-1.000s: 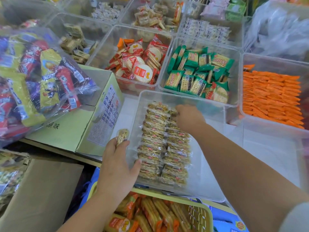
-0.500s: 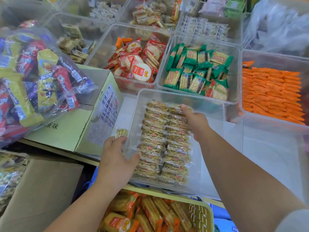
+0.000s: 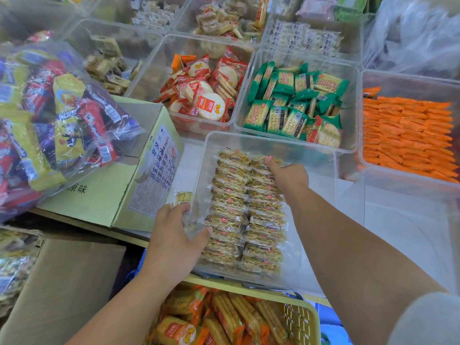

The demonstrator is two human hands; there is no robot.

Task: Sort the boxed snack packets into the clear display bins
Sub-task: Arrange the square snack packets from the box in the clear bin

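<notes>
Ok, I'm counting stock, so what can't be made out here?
Head view:
Right hand: fingers hidden under its back, among golden cracker packets.
Pale green cardboard box: print blurred.
Yellow plastic basket: cut by the bottom edge.
Small golden packet by the left hand gripping the clear plastic bin: held or not, unclear.

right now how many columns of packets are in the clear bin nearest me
2. The left column runs beside the left hand, which grips the clear bin; the right column runs under the right hand. More may lie hidden beneath.
</notes>
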